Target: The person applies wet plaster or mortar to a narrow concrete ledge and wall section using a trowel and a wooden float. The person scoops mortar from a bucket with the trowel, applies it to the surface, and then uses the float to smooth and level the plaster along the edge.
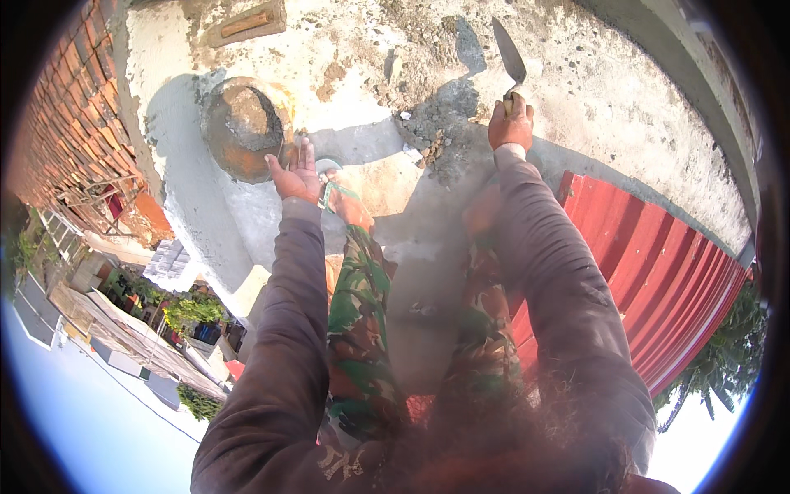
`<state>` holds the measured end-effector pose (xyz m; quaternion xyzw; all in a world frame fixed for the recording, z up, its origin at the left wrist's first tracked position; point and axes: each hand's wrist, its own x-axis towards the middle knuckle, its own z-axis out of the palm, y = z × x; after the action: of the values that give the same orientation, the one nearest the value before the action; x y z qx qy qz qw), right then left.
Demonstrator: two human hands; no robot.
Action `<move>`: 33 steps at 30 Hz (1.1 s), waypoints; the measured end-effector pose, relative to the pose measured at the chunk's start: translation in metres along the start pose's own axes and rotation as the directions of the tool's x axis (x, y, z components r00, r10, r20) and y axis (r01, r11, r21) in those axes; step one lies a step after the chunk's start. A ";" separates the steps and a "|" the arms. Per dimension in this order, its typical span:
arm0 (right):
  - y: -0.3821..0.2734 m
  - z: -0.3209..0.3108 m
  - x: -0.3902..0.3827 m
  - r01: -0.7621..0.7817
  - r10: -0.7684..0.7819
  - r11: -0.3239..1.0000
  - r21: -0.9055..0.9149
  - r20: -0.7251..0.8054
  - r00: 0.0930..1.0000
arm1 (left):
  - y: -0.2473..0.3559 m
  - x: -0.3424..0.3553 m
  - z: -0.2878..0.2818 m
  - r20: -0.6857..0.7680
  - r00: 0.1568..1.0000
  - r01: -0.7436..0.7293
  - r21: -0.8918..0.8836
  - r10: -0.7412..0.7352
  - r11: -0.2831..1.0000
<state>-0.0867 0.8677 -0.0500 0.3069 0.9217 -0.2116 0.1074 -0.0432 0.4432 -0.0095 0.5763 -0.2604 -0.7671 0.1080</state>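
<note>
My right hand (511, 128) is closed around the handle of a trowel (509, 56), whose pointed metal blade extends forward over the rough grey surface. At the left, my left hand (295, 174) is held palm up with its fingers spread, and nothing lies in it. It is right beside a mortar-smeared bucket (220, 136), close to the rim; I cannot tell whether it touches. Grey mortar (251, 117) shows inside the bucket. Between my hands, dark crumbly mortar (440, 123) is scattered across the surface.
A wooden float (247, 23) lies at the far left. Red corrugated sheeting (650, 263) slopes down at the right, and a raised concrete edge (699, 74) curves along the far right. Roof tiles (78, 115) lie beyond the left edge. My sandalled foot (350, 206) stands near the bucket.
</note>
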 end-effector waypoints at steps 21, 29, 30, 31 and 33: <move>-0.120 0.028 0.097 0.418 -0.397 0.874 -0.246 0.134 0.908 | -0.102 0.051 0.085 0.590 0.799 -0.592 0.735 -0.119 -0.331; -0.092 0.053 0.050 0.622 -0.501 0.715 -0.318 0.388 0.774 | -0.102 0.097 0.089 0.743 0.653 -0.672 0.482 -0.144 -0.562; -0.073 0.051 0.025 0.625 -0.477 0.721 -0.298 0.441 0.761 | -0.104 0.098 0.091 0.744 0.646 -0.667 0.441 -0.170 -0.600; -0.054 0.047 0.003 0.615 -0.425 0.728 -0.302 0.505 0.751 | -0.105 0.067 0.100 0.865 0.493 -0.624 0.279 -0.091 -0.730; -0.021 0.039 -0.035 0.572 -0.370 0.762 -0.303 0.522 0.769 | -0.122 0.070 0.087 0.747 0.624 -0.742 0.473 -0.231 -0.475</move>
<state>-0.0697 0.8164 -0.0665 -0.0293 0.9446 -0.0781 0.3176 -0.1305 0.5377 -0.1139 0.0109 -0.9332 -0.2496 -0.2584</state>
